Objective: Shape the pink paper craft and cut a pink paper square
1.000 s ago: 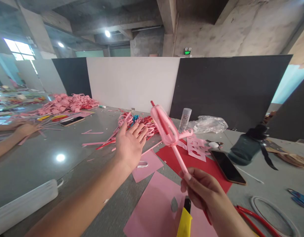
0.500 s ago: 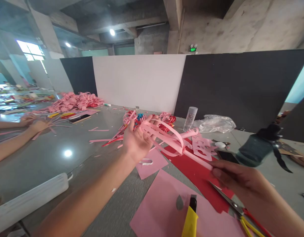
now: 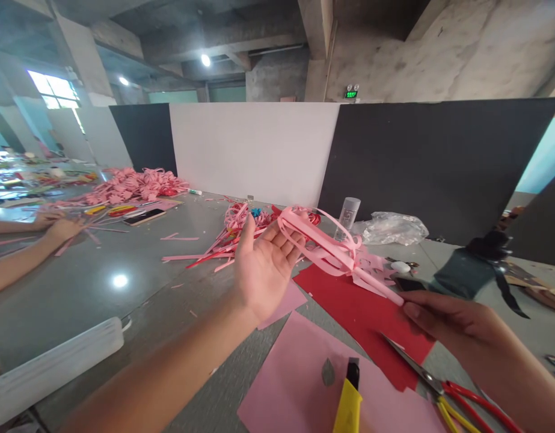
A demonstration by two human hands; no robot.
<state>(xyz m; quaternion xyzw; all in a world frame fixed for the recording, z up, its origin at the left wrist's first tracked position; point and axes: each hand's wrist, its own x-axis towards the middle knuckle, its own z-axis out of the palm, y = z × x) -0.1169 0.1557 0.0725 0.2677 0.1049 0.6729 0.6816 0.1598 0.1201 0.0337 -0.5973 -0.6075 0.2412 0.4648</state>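
My right hand (image 3: 444,325) pinches the lower end of a pink paper flower (image 3: 320,240), a rolled paper stem topped with looped strips. The flower is held in the air, its looped head pointing up and left. My left hand (image 3: 266,267) is open, palm up and fingers spread, just left of the loops and close to them; whether the fingertips touch the strips I cannot tell. Under the flower lies red paper (image 3: 349,310). Scissors (image 3: 433,379) with red and yellow handles rest below my right hand, beside a yellow box cutter (image 3: 348,403) on pink paper (image 3: 284,373).
Behind my left hand is a heap of pink and red strips (image 3: 236,219). A clear bottle (image 3: 348,218), a plastic bag (image 3: 394,228) and a dark bottle (image 3: 466,264) stand at the right. Another person's hands (image 3: 63,228) work at the left, near a big pink pile (image 3: 137,186).
My left hand has let go of the looped strips and opened palm up. The flower has shifted right and slightly up with my right hand, still pinched at its stem.
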